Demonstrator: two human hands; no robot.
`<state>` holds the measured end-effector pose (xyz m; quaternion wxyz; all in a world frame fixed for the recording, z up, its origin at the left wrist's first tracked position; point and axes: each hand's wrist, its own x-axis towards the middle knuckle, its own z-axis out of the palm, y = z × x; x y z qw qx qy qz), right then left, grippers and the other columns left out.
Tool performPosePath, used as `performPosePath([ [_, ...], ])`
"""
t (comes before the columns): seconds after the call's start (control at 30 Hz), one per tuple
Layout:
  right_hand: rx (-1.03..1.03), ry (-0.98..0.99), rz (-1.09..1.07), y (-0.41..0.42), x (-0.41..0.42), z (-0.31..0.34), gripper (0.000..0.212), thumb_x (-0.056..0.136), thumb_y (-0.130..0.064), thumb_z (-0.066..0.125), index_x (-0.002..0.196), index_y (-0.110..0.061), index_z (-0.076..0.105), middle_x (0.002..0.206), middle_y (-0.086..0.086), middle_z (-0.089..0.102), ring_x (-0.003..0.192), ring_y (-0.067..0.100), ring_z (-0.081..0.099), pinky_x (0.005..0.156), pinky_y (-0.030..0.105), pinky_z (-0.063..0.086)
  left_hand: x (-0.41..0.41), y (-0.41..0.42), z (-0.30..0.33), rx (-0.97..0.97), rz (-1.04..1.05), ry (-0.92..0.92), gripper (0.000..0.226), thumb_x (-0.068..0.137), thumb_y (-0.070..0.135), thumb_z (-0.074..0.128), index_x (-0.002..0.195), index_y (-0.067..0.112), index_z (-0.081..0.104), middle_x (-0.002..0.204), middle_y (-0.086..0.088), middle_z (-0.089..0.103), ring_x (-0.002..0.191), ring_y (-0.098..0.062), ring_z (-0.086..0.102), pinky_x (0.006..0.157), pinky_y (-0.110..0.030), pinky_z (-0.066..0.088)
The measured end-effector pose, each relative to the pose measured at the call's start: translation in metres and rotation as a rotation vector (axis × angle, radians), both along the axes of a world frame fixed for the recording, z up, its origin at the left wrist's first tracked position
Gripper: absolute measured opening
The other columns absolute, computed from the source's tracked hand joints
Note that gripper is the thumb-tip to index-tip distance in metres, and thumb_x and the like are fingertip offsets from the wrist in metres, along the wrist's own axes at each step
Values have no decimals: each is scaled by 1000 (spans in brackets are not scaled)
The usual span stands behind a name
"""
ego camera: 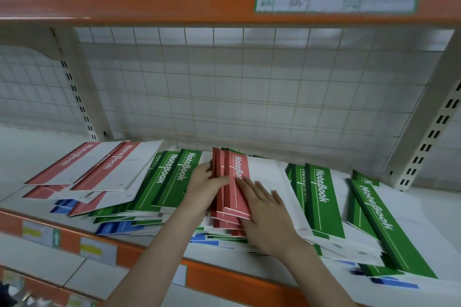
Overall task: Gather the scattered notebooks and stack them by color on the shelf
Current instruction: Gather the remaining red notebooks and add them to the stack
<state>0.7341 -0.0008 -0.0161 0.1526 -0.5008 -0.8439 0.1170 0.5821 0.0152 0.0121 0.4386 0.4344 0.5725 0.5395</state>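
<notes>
Left hand (207,183) grasps the spine edge of a red notebook bundle (235,188) at centre; right hand (265,214) lies flat, released, on it. Green notebooks (324,197) sprawl at three o'clock on the shelf (224,279).

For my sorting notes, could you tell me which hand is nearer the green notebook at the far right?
Right. The right hand lies nearer that green notebook; the left hand is farther away.

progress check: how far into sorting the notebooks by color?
Early. Done: nothing is fully sorted, only a loose fan of red notebooks at the left. In hand: the left hand grips the edge of a small red stack mid-shelf while the right hand lies flat on it. Left: green notebooks still overlap in the middle and at the right, and blue notebooks are buried underneath.
</notes>
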Motion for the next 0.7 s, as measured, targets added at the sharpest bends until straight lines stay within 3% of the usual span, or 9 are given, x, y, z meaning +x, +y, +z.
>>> performPosePath([
  [0.1, -21, 13, 18, 1, 4, 0, 72, 94, -54, 35, 151, -33, -5, 160, -11, -2, 148, 15, -3, 119, 39, -2, 5, -1, -3, -6, -63, 14, 45, 80, 15, 74, 121, 16, 55, 101, 1, 69, 85, -17, 70, 64, -25, 54],
  [0.2, -93, 30, 49, -1, 4, 3, 100, 71, -88, 23, 150, -35, -9, 159, -13, -8, 146, 11, -7, 118, 39, -5, 4, 2, -1, -30, -99, 35, 56, 77, 13, 76, 125, 20, 47, 108, 2, 65, 92, -15, 66, 68, -25, 52],
  [0.27, -120, 63, 70, -1, 5, 7, 108, 64, -94, 19, 151, -35, -5, 158, -15, -7, 146, 8, -7, 118, 37, -5, 3, 2, 0, -46, -104, 41, 58, 79, 6, 73, 130, 18, 46, 108, 0, 64, 94, -17, 65, 70, -27, 52],
  [0.33, -153, 231, 63, 2, 11, 12, 89, 78, -82, 24, 151, -33, 14, 158, -12, 12, 146, 8, 9, 120, 35, 6, 1, 0, 1, -52, -92, -8, 56, 80, 1, 70, 129, 17, 47, 106, 1, 66, 91, -17, 66, 66, -28, 53],
  [0.4, -117, 415, -29, 11, 21, 14, 60, 94, -56, 36, 143, -21, 36, 142, -3, 43, 130, 15, 40, 113, 36, 31, -2, -2, 1, -36, -77, -79, 53, 81, 0, 69, 127, 20, 50, 105, 1, 68, 91, -18, 67, 69, -33, 55],
  [0.47, -82, 483, -208, 20, 31, 18, 53, 97, -40, 44, 140, -8, 36, 113, 3, 58, 99, 17, 53, 90, 30, 46, -5, -4, 4, 3, -63, -145, 53, 82, -1, 67, 126, 24, 51, 107, -1, 69, 95, -21, 67, 79, -41, 55],
  [0.53, -151, 610, -294, 27, 39, 24, 49, 96, -35, 49, 135, -6, 40, 90, -6, 57, 79, 8, 51, 71, 18, 42, -7, -6, 8, 81, -74, -173, 54, 82, -2, 66, 124, 28, 51, 110, -2, 69, 96, -22, 68, 80, -43, 55],
  [0.6, -285, 793, -260, 33, 42, 32, 40, 95, -31, 54, 130, -14, 46, 88, -9, 55, 83, 8, 54, 71, 17, 42, -7, -6, 14, 171, -110, -151, 55, 84, -4, 63, 124, 31, 49, 113, -3, 68, 97, -20, 68, 78, -40, 55],
  [0.7, -331, 1070, -170, 35, 43, 43, 23, 92, -15, 58, 114, -23, 55, 97, -4, 65, 95, 21, 60, 77, 30, 50, -6, -6, 20, 303, -199, -87, 57, 88, -3, 56, 132, 32, 43, 118, 4, 65, 105, -15, 65, 78, -30, 56],
])
